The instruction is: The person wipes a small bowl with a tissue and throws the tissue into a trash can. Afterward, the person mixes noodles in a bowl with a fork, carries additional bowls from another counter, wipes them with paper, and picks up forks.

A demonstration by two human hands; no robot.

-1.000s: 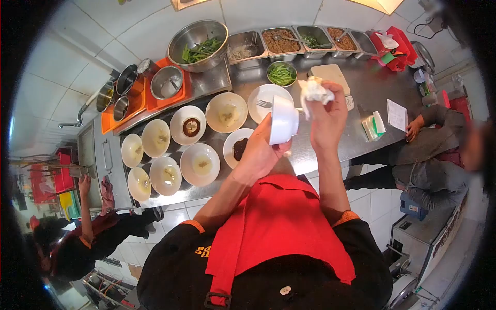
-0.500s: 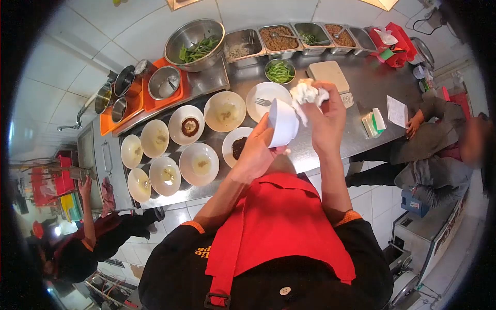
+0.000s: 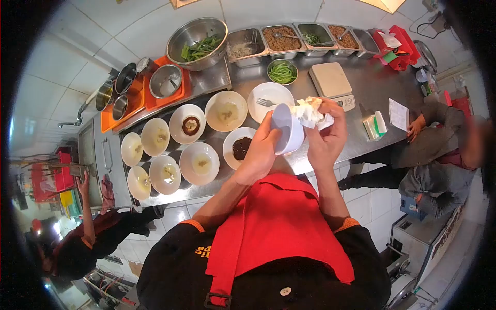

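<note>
This is a working kitchen, probably a restaurant's. A long steel counter (image 3: pixel 377 77) runs along a white tiled wall (image 3: pixel 142 18). On it are 5 metal food pans (image 3: pixel 281 55) in a row, 8 light bowls (image 3: pixel 191 152) with liquid or sauce and a scale (image 3: pixel 330 80). A red apron (image 3: pixel 284 227) and 2 other people (image 3: pixel 436 129) also suggest this.

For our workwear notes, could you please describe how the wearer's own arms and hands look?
Short black sleeves edged with orange bands leave both forearms bare. The left hand and right hand are gloveless, and no watch or bracelet shows.
</note>
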